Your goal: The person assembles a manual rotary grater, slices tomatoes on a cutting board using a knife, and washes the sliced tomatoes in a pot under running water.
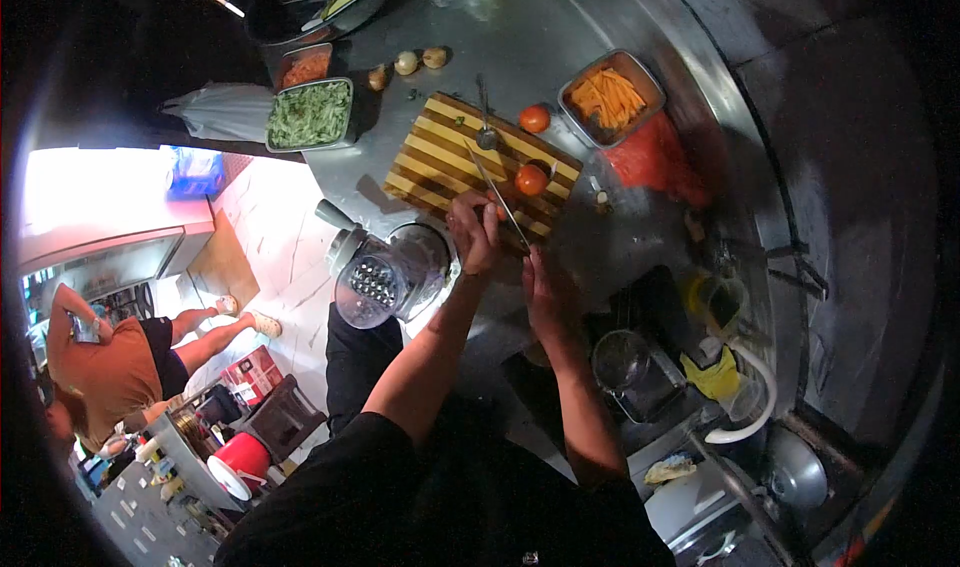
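My right hand grips a knife by its handle, and the long thin blade slants away over the striped wooden cutting board. Close against the blade, at the board's near edge, my left hand has its fingers curled. A bit of red that looks like tomato shows at those fingertips, mostly hidden by them. One whole tomato rests on the board to the right of the blade. A second tomato lies at the board's far edge, near a dark-headed utensil.
Shredded green vegetable fills a container at left, beyond it several onions. Carrot pieces sit in a metal container beside a red plastic bag. A grater-like machine stands by my left forearm. Another person is at far left.
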The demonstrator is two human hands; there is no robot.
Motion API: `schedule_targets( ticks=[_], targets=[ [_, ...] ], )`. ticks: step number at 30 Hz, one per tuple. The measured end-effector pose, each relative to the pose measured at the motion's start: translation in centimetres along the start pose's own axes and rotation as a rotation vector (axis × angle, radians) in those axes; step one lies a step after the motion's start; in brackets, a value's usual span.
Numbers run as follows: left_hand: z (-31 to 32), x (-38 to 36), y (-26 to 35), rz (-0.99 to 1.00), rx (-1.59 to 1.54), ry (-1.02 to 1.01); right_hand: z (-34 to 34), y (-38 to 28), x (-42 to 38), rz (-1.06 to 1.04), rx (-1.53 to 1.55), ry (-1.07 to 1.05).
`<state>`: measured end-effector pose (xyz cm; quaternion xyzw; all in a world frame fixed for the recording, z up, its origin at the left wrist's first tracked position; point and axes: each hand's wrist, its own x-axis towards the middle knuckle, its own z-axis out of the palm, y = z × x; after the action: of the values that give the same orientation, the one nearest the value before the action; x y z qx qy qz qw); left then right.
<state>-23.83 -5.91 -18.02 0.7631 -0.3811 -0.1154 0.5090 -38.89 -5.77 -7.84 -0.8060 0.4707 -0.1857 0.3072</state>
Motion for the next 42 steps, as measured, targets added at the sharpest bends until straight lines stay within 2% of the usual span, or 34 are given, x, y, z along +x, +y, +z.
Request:
schedule_targets(
  ticks=[3, 6, 7, 9, 12, 15, 18, 21, 24, 27, 28, 29, 33, 35, 37, 39, 41, 42],
  targets=[
    [0.1, 0.3, -0.7, 0.114, -0.005, 0.019, -0.3, -0.7, 0.1, -0.016, 0.101, 0.007],
    [0.9, 0.0, -1.6, 0.088, -0.064, 0.052, 0.2, 0.5, -1.7, 0.026, 0.031, -0.062],
    [0.9, -0.1, -1.9, 0.007, -0.072, 0.007, 0.4, 1.0, -2.7, -0.014, -0.003, -0.031],
    [0.2, 0.1, -0.8, 0.076, 0.043, 0.022, 0.5, 2.0, -4.7, -0.092, -0.079, 0.033],
    [0.0, 0.3, 0.1, 0.074, 0.070, 0.014, -2.7, -0.5, -5.5, 0.267, -0.056, -0.276],
    [0.1, 0.2, 0.0, 0.058, 0.048, 0.008, -3.5, -1.7, -6.6, 0.239, -0.225, -0.333],
    [0.2, 0.4, -0.5, 0.091, 0.042, 0.031, -3.7, -2.4, -6.8, 0.219, -0.255, -0.333],
    [0.7, -0.2, -1.3, 0.091, 0.095, 0.048, -4.9, -4.2, -4.5, 0.274, -0.320, -0.466],
    [0.7, 0.0, -1.4, 0.083, 0.083, 0.044, -4.4, -5.5, -0.3, 0.470, -0.184, -0.628],
    [0.1, 0.3, -0.8, 0.082, 0.039, 0.049, -1.1, -2.6, -0.4, -0.075, -0.074, -0.139],
    [0.1, 0.5, -0.5, 0.085, 0.022, 0.054, -1.2, -2.5, -0.2, -0.057, -0.069, -0.164],
    [0.5, 0.3, -1.2, -0.005, 0.028, -0.001, -1.3, -2.5, 0.2, -0.039, -0.064, -0.189],
    [0.9, 0.0, -2.1, 0.143, 0.079, 0.065, -1.7, -1.5, -2.4, 0.018, -0.109, -0.217],
    [1.4, -0.1, -2.5, 0.122, 0.039, 0.048, -2.3, -1.3, -3.7, 0.414, -0.073, -0.381],
    [0.8, -0.2, -1.9, 0.065, 0.113, 0.016, -1.5, -1.5, -3.6, 0.536, -0.050, -0.446],
    [-0.1, 0.2, -0.7, 0.015, 0.073, 0.014, -0.6, -1.1, -3.1, 0.410, -0.053, -0.391],
    [0.3, 0.1, 0.0, -0.011, 0.085, 0.013, 0.6, 0.0, -2.1, 0.495, 0.296, -0.365],
    [0.3, 0.0, 0.0, -0.010, 0.127, 0.017, 0.7, 0.4, -1.9, 0.454, 0.326, -0.346]
  ],
)
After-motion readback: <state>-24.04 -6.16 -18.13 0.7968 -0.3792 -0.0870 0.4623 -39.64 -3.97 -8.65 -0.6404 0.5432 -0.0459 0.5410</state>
